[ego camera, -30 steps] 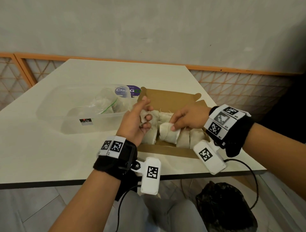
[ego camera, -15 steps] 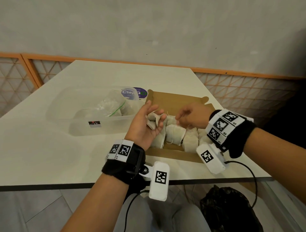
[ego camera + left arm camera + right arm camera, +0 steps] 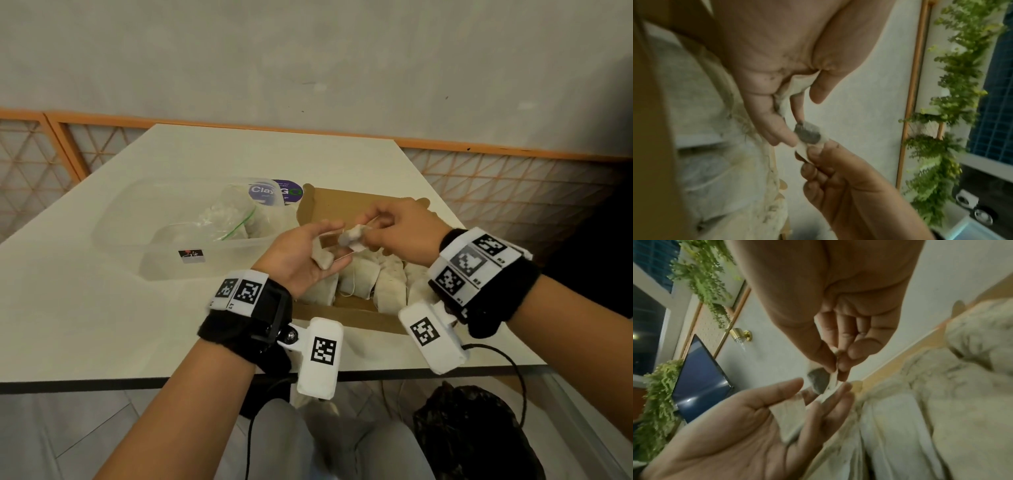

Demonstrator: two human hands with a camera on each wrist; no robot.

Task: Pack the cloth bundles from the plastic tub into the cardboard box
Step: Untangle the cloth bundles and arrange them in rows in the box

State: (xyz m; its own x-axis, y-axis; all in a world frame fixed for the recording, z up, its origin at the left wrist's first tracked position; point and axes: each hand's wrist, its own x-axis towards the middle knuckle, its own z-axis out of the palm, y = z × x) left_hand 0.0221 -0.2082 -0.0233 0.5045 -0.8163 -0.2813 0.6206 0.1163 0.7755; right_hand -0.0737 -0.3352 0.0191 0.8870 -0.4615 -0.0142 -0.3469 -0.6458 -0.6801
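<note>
My left hand (image 3: 325,241) is palm up over the near left part of the cardboard box (image 3: 342,317). A small white cloth bundle (image 3: 322,258) lies across its fingers, also seen in the right wrist view as the bundle (image 3: 791,417). My right hand (image 3: 368,231) pinches a second small bundle (image 3: 352,238) between thumb and fingertips, just above the left fingertips. The wrist views show that bundle (image 3: 807,134) (image 3: 819,382) with a dark end. Several cloth bundles (image 3: 359,277) stand packed in the box. The clear plastic tub (image 3: 164,253) sits left of the box.
Crumpled plastic bags (image 3: 229,219) lie in the tub. A round purple label (image 3: 289,192) shows behind it. The white table (image 3: 102,325) ends close to my body, with a black bag (image 3: 472,431) on the floor below. An orange lattice fence (image 3: 513,192) runs behind.
My right hand left the bundle it pressed in the box, rose, and now pinches a small bundle above my left fingers. My left hand opened palm up and lifted slightly.
</note>
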